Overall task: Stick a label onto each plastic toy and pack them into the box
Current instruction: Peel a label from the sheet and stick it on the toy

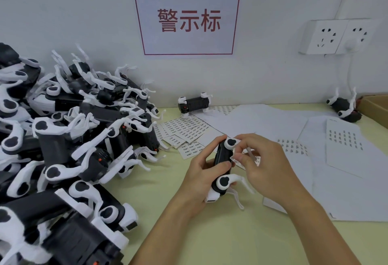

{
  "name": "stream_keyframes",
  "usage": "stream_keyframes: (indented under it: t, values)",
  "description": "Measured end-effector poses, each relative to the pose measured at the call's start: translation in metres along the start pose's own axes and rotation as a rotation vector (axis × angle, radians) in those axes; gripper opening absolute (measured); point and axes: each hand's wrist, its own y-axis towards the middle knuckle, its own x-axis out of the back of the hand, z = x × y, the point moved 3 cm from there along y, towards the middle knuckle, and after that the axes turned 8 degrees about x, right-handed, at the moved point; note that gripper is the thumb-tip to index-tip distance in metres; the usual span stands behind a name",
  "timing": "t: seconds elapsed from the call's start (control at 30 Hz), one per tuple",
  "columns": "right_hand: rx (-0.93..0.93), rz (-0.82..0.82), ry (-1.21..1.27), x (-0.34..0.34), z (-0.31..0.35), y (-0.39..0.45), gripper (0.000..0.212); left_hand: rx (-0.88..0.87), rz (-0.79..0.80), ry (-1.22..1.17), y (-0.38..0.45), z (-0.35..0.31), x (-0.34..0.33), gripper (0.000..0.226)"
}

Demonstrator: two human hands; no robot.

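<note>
Labelling bench, mid-job: my left hand (206, 167) grips a black-and-white toy (223, 166) around its dark body, thumb across the front, holding it just above the table (189, 233). My right hand (265, 163), touching the toy from the other side, pinches a small label (236, 158) between thumb and forefinger and brings it against the toy's side. Whether the label is stuck down yet, I cannot tell; the fingers hide most of it.

Just beyond both hands lie label sheets (184, 131), some cut into strips. Far to the left of my left hand the unlabelled pile (63, 138) crowds the table. Two single toys lie apart: one (194, 103) beyond the sheets by the wall, another (344, 107) well beyond my right hand, beside the corner of the box (375, 107).

The risk from here, as I judge it: the label is small and the toy's side is crowded by white legs, so it could land crooked or fold onto itself, or cling to my fingertip when I let go. The thin legs could also snag my fingers and twist the toy in my grip while I press.
</note>
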Motion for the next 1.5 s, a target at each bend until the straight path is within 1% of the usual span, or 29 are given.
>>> stream_keyframes:
  t: [0.17,0.4,0.93,1.5]
  values:
    - [0.008,-0.023,-0.058,0.0026,-0.0028,-0.0027,0.032,-0.017,-0.028,0.055,-0.0022,-0.0022,-0.0045,0.056]
    - [0.031,-0.023,-0.118,0.0013,-0.0004,-0.0018,0.024,-0.028,-0.057,0.117,-0.003,-0.003,-0.0047,0.057]
    - [0.041,-0.024,-0.143,-0.001,0.0003,-0.0022,0.021,-0.044,-0.098,0.123,-0.0037,-0.0042,-0.0059,0.052]
    - [0.045,0.005,-0.128,-0.0003,0.0037,-0.0023,0.023,-0.057,-0.083,0.127,-0.0042,-0.0037,-0.0052,0.052]
